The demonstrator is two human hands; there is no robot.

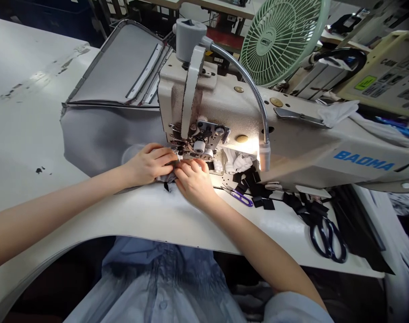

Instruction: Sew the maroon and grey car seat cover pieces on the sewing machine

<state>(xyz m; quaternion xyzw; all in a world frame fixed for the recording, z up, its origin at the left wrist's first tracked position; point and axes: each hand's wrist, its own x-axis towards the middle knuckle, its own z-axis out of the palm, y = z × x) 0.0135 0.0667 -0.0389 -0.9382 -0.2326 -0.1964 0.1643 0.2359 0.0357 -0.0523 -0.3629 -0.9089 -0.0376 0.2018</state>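
Note:
My left hand (150,165) is closed on the edge of a grey fabric piece (106,134), just left of the needle area of a sewing machine (204,89). Close beside it, my right hand (195,180) has its fingers curled at the same edge, right under the machine's head. The fingertips of both hands nearly meet, and the fabric between them is mostly hidden. From there the grey piece spreads left over the white table (140,220), joined to a grey panel with dark piped edges (110,63). A lamp (265,154) lights the sewing spot.
Purple thread snips (239,196) lie right of my right hand, among several black fabric scraps (258,201). Dark-handled scissors (328,242) rest near the table's right edge. Crumpled white cloth (241,162) sits under the machine arm. A green fan (281,40) stands behind.

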